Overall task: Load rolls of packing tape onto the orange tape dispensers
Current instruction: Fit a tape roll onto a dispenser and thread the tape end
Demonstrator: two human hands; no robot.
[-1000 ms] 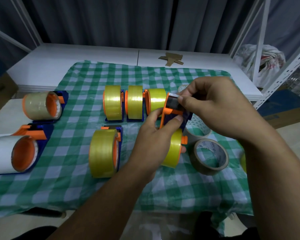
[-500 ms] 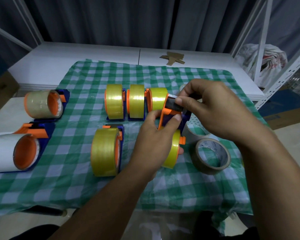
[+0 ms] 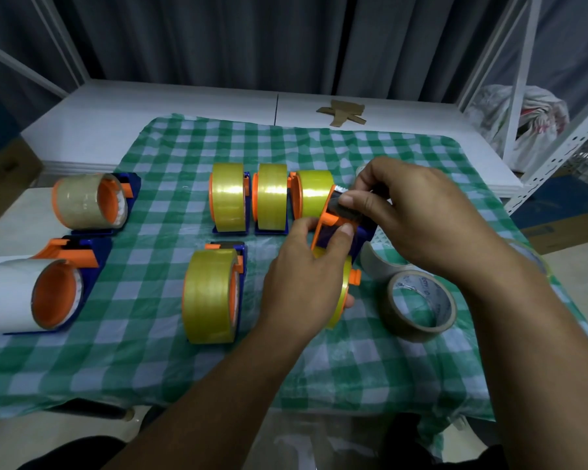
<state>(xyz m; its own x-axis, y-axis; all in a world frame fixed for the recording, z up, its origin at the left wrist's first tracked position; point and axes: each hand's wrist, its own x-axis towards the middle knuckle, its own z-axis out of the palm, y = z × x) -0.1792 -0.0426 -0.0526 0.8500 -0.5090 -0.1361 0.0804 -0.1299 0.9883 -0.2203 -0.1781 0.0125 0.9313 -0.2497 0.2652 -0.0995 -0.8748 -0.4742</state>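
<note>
Your left hand (image 3: 306,276) grips held dispenser (image 3: 331,219) round its yellow roll (image 3: 342,296); your right hand (image 3: 418,212) pinches cutter end. Position: over checked cloth (image 3: 150,351), right of centre. Long axis near-to-far, cutter end toward far edge. Resting: four yellow-loaded dispensers (image 3: 228,201), two clear-loaded dispensers (image 3: 82,201) at left edge, two loose rolls (image 3: 398,320) toward right edge. Both grips and place same as half-second ago.
</note>
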